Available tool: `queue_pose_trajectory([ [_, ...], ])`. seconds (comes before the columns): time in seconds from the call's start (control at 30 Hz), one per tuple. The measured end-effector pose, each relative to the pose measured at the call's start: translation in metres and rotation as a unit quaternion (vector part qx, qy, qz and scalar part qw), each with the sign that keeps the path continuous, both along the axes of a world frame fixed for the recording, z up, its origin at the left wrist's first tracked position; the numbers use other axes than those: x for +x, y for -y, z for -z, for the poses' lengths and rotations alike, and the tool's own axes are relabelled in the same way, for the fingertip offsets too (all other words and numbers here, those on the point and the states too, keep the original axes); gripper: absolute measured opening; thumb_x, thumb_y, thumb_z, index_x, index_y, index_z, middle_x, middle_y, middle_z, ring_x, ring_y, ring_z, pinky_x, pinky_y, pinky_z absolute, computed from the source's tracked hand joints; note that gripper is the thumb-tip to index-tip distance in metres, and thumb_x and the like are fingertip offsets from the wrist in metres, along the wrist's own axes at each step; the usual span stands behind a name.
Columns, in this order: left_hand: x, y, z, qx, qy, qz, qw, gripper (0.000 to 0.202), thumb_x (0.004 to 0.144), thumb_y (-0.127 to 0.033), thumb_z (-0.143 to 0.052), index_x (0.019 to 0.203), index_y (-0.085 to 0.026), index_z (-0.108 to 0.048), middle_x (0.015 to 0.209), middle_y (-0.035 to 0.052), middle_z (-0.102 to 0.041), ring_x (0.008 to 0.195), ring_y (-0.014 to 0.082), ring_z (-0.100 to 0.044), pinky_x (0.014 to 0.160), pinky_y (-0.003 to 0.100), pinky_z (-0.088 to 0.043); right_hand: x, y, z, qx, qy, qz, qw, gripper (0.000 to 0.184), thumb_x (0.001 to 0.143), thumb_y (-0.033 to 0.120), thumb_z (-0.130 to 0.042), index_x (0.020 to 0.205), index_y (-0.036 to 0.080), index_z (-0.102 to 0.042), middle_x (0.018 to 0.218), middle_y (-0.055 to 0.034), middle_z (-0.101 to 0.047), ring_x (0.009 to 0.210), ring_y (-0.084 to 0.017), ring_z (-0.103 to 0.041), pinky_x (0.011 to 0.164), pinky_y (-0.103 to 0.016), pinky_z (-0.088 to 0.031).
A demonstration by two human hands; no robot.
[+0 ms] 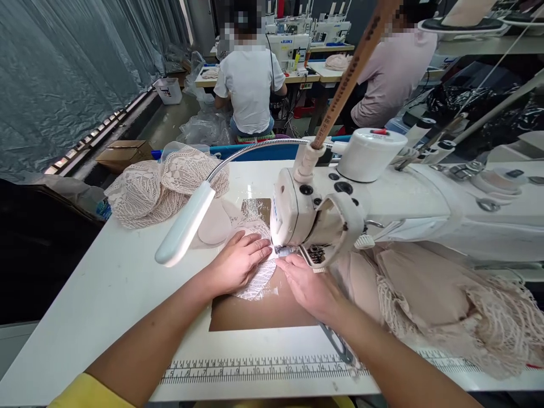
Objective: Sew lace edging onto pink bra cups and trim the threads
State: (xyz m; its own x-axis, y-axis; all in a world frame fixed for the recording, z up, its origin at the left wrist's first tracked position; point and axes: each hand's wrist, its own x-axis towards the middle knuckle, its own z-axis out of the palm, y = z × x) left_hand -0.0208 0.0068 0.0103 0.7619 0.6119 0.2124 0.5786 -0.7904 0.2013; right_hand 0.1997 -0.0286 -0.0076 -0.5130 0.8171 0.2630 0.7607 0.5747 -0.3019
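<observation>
My left hand (pixel 238 262) lies flat, fingers stretched out, pressing a pale lace piece (pixel 260 279) onto the sewing machine bed. My right hand (pixel 306 286) rests flat beside it, fingertips touching the lace just in front of the needle area (pixel 281 249). The white sewing machine head (pixel 317 212) stands directly above the fingertips. Both hands flank the fabric, which sits on a brown plate (pixel 259 314) set into the white table.
A heap of lace pieces (pixel 161 187) lies at the back left, another pile of beige fabric (pixel 446 300) at the right. A white gooseneck lamp (pixel 185 226) hangs over the table. A ruler strip (pixel 255 371) runs along the front edge. Two people sit at machines behind.
</observation>
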Motion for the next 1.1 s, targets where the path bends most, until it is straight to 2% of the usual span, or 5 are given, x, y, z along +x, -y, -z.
queue_pose_trajectory([
  [0.2,0.000,0.005,-0.001,0.008,-0.023,-0.025,0.999,0.035,0.092,-0.021,-0.043,0.125,-0.015,-0.054,0.127,0.0152,-0.058,0.115,0.0304,-0.048,0.096,0.049,-0.036,0.000,-0.001,0.000,0.022,0.018,0.011,1.000,0.035,0.089,0.011,-0.041,0.114,0.016,-0.065,0.096,-0.0103,-0.068,0.082,-0.020,-0.062,0.078,-0.032,-0.049],
  [0.37,0.000,0.013,-0.005,-0.003,-0.020,0.016,1.000,0.037,0.091,-0.030,-0.048,0.124,-0.015,-0.056,0.131,0.0151,-0.055,0.119,0.0313,-0.046,0.099,0.049,-0.035,0.002,-0.004,-0.001,0.021,-0.012,0.018,1.000,0.030,0.088,0.011,-0.041,0.104,0.017,-0.066,0.091,-0.0095,-0.068,0.085,-0.022,-0.061,0.079,-0.034,-0.049],
  [0.47,0.000,0.015,-0.007,-0.009,-0.010,0.040,0.999,0.036,0.091,-0.029,-0.047,0.122,-0.014,-0.057,0.130,0.0137,-0.057,0.118,0.0290,-0.048,0.100,0.047,-0.036,0.003,-0.003,0.001,0.025,-0.012,0.002,1.000,0.032,0.089,0.012,-0.040,0.108,0.017,-0.065,0.095,-0.0101,-0.068,0.087,-0.022,-0.060,0.081,-0.034,-0.048],
  [0.67,0.000,0.014,-0.004,0.004,-0.018,0.062,0.998,0.037,0.093,-0.027,-0.046,0.126,-0.014,-0.054,0.131,0.0123,-0.058,0.119,0.0272,-0.049,0.100,0.045,-0.037,0.003,0.002,0.001,0.027,0.035,0.003,0.999,0.040,0.084,0.007,-0.044,0.115,0.020,-0.065,0.090,-0.0080,-0.066,0.072,-0.017,-0.059,0.064,-0.026,-0.047],
  [1.1,0.013,0.016,-0.006,0.009,-0.019,0.007,1.000,0.034,0.095,-0.026,-0.042,0.123,-0.015,-0.057,0.127,0.0116,-0.059,0.108,0.0266,-0.052,0.090,0.043,-0.040,-0.003,0.003,-0.005,0.054,0.062,0.033,0.996,0.029,0.082,0.006,-0.050,0.097,0.020,-0.071,0.093,-0.0038,-0.068,0.076,-0.017,-0.058,0.070,-0.027,-0.042],
])
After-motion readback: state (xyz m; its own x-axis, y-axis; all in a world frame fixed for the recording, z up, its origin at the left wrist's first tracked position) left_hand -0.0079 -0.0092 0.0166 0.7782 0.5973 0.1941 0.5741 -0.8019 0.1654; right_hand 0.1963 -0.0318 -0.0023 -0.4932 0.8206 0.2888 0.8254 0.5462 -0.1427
